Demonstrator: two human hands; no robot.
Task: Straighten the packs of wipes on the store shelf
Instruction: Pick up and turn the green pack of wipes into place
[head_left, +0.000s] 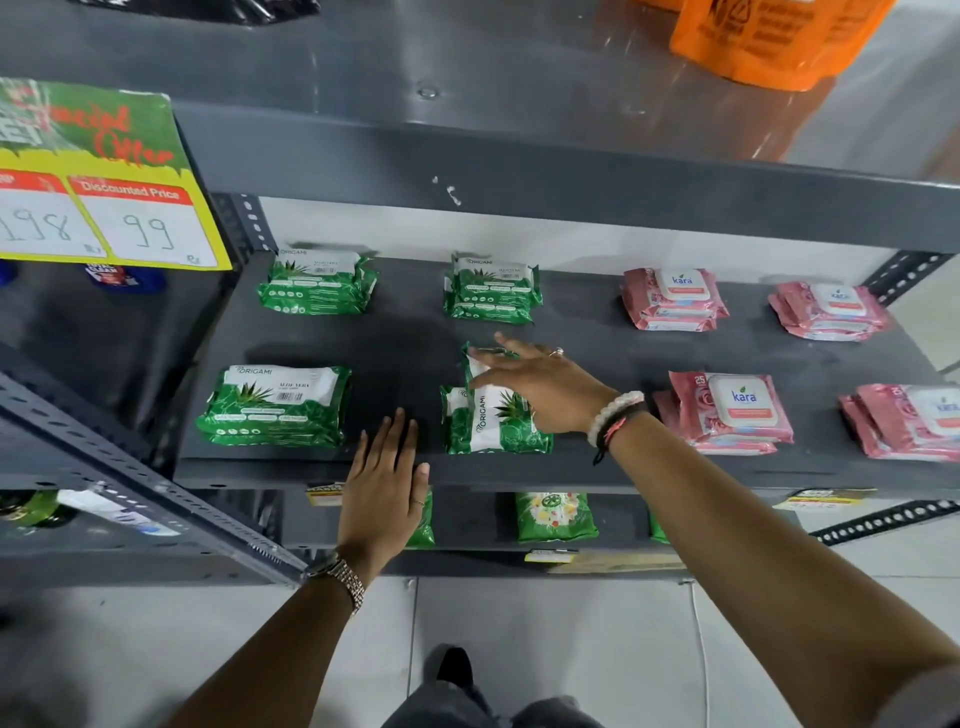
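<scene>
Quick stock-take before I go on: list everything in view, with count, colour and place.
Origami wipes stacks: four, green, left half of shelf; the front right one sits turned sideways.
Kara wipes stacks: four, pink, right half of shelf.
Shelf: one, dark grey.
Offer sign: one, yellow and green, upper left.
Bag: one, orange, top shelf.
Green packets: three partly visible, lower shelf.
Left hand: flat, at shelf's front edge, empty.
Right hand: on the turned stack.

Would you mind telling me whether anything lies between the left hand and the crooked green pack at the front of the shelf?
Nothing visible does. Only bare shelf separates the left hand from the turned green pack, which the right hand already touches.
</scene>
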